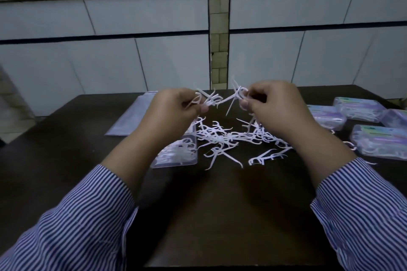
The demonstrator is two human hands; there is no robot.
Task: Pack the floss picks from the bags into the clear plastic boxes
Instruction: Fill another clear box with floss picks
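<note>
1. A dark table [220, 215] ran to a tiled wall [154, 17] at 12 o'clock; its near half lay bare.
2. The left hand [174, 110] pinched several floss picks [211, 99]; the right hand [275, 110] pinched the same tangled bunch, lifted above the table.
3. A loose pile of picks [231, 138] lay beneath both hands.
4. An open clear box [178, 152] sat at 6 o'clock of the left hand, closed boxes [378, 141] at 3 o'clock, a flat bag [130, 119] at 9 o'clock.

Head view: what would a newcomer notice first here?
First, the left hand and right hand, raised over the dark table, each pinching white plastic floss picks. Below them lies a loose white pile of picks, with an open clear plastic box at its left and closed filled boxes at right.
</note>
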